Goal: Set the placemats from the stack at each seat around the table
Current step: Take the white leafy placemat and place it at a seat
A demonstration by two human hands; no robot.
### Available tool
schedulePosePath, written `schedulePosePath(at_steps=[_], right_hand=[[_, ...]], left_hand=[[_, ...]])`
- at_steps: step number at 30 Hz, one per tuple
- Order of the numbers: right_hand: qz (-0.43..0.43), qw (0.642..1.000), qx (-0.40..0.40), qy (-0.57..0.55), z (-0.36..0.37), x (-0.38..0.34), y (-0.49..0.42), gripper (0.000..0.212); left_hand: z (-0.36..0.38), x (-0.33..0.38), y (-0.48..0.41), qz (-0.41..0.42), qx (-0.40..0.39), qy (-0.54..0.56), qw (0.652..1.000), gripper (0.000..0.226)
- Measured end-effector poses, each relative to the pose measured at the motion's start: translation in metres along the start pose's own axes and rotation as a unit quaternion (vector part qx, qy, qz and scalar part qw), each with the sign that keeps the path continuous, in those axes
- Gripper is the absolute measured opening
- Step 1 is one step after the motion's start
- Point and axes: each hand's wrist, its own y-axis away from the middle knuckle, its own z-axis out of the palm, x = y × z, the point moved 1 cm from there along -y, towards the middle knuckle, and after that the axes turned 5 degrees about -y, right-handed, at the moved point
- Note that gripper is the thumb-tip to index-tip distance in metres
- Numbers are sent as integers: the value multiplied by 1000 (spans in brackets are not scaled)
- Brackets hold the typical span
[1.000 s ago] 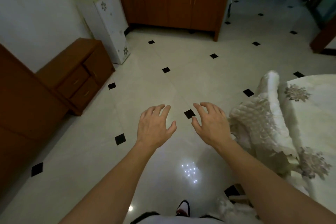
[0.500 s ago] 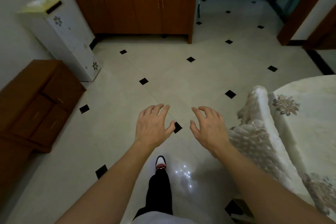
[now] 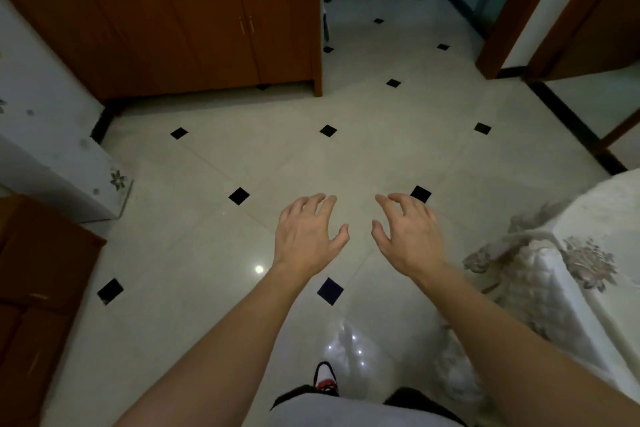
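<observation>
Left hand (image 3: pixel 306 236) and right hand (image 3: pixel 407 236) spread, empty; placemats out of my sight; likely light, floppy, grip edges.

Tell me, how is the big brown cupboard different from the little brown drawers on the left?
The cupboard has tall doors with thin upright handles; the drawer chest has drawers, each with one small handle. The cupboard stands farther off; the drawer chest sits close, on the left, partly cut off. Both are reddish-brown wood.

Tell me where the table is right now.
The table sits at the head view's right edge, just past the cloth-covered chair beside the right hand.
</observation>
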Motion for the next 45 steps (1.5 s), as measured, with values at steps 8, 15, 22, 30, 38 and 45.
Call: schedulePosePath(at_steps=[8,15,22,30,38,45], right_hand=[[73,997,-2,19,13,35,-66,53],[111,994,0,25,27,87,-135,51],[153,988,12,3,29,175,-233,52],[222,974,34,19,14,293,-316,52],[276,960,33,40,5,368,-362,54],[328,942,30,66,12,441,-409,48]], left_hand=[[21,1,-100,64,-11,3,998,61],[47,22,-194,103,-25,8,994,61],[78,80,-325,147,-32,2,989,63],[112,175,-466,210,-58,0,976,61],[133,233,-555,262,-64,7,963,61],[168,292,-642,320,-85,32,943,60]])
